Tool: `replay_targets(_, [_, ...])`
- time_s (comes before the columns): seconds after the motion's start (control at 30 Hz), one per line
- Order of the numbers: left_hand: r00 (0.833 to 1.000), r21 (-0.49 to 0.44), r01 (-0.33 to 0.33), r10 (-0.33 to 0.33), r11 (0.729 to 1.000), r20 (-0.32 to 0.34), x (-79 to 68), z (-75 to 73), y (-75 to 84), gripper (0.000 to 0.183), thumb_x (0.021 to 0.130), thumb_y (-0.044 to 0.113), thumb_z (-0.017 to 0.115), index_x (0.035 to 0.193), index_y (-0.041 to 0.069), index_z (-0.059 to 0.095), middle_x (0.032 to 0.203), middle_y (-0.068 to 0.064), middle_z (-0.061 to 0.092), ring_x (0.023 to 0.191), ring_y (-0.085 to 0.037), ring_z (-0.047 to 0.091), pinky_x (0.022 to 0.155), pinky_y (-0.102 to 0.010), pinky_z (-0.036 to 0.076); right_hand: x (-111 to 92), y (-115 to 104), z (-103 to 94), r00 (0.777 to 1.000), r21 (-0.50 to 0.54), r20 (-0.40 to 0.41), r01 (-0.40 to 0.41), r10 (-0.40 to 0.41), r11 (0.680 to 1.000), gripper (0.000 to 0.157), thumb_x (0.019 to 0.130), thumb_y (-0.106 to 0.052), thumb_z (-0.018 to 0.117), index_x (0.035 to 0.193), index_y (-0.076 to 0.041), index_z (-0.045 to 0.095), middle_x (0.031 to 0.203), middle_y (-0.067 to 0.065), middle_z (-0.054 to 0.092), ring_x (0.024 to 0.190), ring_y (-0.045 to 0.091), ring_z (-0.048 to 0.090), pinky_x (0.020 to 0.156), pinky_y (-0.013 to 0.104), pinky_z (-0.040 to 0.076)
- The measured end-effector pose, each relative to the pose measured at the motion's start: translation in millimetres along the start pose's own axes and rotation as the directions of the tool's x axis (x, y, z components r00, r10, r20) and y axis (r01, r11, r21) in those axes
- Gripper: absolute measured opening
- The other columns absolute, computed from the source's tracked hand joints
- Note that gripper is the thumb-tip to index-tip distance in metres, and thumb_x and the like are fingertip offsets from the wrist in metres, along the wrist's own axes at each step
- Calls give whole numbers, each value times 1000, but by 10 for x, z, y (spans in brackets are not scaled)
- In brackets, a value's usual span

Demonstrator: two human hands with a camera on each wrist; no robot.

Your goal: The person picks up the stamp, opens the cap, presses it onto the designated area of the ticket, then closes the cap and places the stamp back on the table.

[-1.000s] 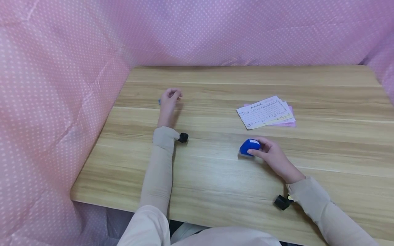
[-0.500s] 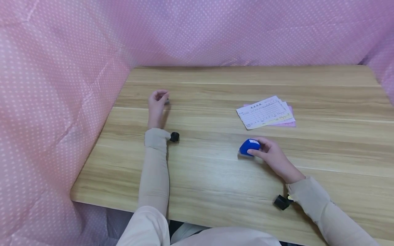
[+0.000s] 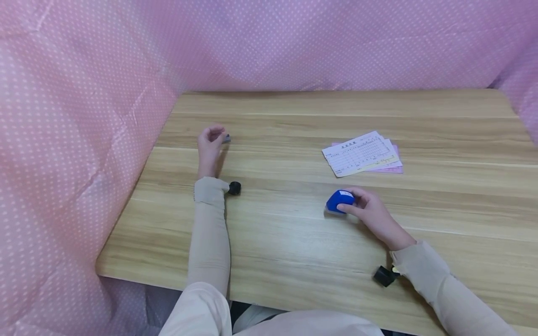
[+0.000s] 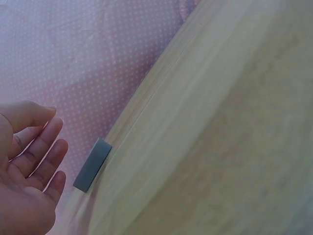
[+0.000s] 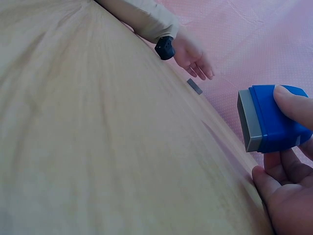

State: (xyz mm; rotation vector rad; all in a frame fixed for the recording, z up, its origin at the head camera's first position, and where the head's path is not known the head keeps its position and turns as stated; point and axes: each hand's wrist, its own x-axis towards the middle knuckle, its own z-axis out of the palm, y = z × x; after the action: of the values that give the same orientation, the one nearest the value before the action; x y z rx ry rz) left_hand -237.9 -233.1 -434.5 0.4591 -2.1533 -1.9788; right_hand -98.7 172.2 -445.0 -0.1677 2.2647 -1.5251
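Note:
My right hand [image 3: 374, 212] grips a blue stamp [image 3: 339, 201] between thumb and fingers, close over the table. In the right wrist view the stamp [image 5: 281, 117] shows a grey rectangular base facing left. My left hand [image 3: 210, 147] is at the left part of the table, fingers loosely bent and holding nothing. Just to its right lies a small grey rectangular piece [image 4: 93, 165], which looks like a stamp cap; a gap shows between it and the fingertips in the left wrist view.
Several overlapping printed slips [image 3: 361, 154], white over pink, lie on the wooden table [image 3: 277, 224] beyond the right hand. A pink dotted cloth [image 3: 269, 46] hangs behind the table and along its left side. Black cameras [image 3: 234, 188] sit on both wrists.
My left hand has moved left, and the small grey piece now shows to the right of its fingers. The right hand holds the stamp in the same place.

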Motion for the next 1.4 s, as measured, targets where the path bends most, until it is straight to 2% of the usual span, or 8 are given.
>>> replay_targets(0.2, [1000, 63, -7, 8, 998, -9, 45, -38, -74, 30, 91, 8, 65, 120, 3, 61, 113, -1, 59, 107, -12, 52, 105, -29, 39, -18, -18, 0, 1000, 9, 2, 2, -2, 1000, 49, 94, -29, 64, 134, -4, 51, 136, 18, 53, 105, -4, 54, 86, 8, 45])
replay_targets(0.4, [1000, 110, 9, -11, 994, 16, 64, -66, -106, 37, 88, 3, 68, 124, 4, 59, 122, -6, 57, 106, -13, 52, 104, -29, 41, 3, -2, 5, 1000, -11, 1, -3, 3, 1000, 49, 94, -29, 63, 135, -5, 51, 136, 17, 53, 107, 1, 53, 87, 7, 45])
replay_targets(0.5, [999, 121, 19, -23, 992, 25, 74, -73, -118, 41, 88, 0, 66, 127, 3, 57, 127, -12, 55, 109, -18, 52, 104, -30, 43, 4, -5, 4, 1000, -17, -3, -4, 4, 1000, 49, 94, -30, 64, 134, -5, 52, 136, 16, 54, 108, 4, 53, 86, 7, 44])
replay_targets(0.63, [999, 147, 40, -40, 988, -5, 86, -85, -129, 44, 88, -3, 64, 131, 4, 54, 136, -15, 50, 117, -21, 50, 106, -30, 42, -9, -17, -2, 1000, -16, -8, 3, -3, 1000, 49, 94, -29, 64, 134, -5, 52, 135, 17, 54, 108, 6, 54, 86, 8, 44])
replay_targets(0.8, [998, 178, 49, -41, 983, -52, 91, -97, -136, 49, 87, -6, 64, 133, 8, 53, 134, -15, 48, 113, -20, 46, 99, -29, 42, -10, -10, -2, 1000, -13, -7, -3, 3, 1000, 49, 94, -30, 64, 135, -5, 52, 136, 17, 54, 110, 8, 54, 87, 7, 44])
replay_targets(1.03, [998, 283, 58, -54, 957, -23, 97, -117, -151, 57, 89, -8, 59, 142, 7, 45, 146, -14, 43, 131, -26, 42, 113, -32, 35, 0, 8, -1, 1000, -16, -6, -7, 7, 1000, 50, 94, -31, 64, 135, -5, 51, 136, 17, 53, 113, 16, 54, 86, 8, 44])
replay_targets(1.27, [998, 356, 67, -61, 932, -29, 110, -120, -166, 51, 90, -5, 59, 139, 2, 45, 142, -17, 48, 128, -26, 46, 112, -31, 37, -12, -14, 0, 1000, -11, -2, -10, 10, 1000, 51, 94, -31, 63, 136, -6, 50, 138, 18, 52, 117, 21, 52, 87, 7, 44])
replay_targets(1.4, [998, 398, 66, -59, 915, -30, 124, -130, -178, 45, 91, -1, 60, 135, 0, 49, 137, -18, 51, 122, -26, 48, 109, -33, 39, 7, 8, -1, 1000, -12, 1, -12, 12, 1000, 51, 94, -31, 64, 136, -6, 51, 138, 16, 53, 116, 19, 53, 87, 8, 44])
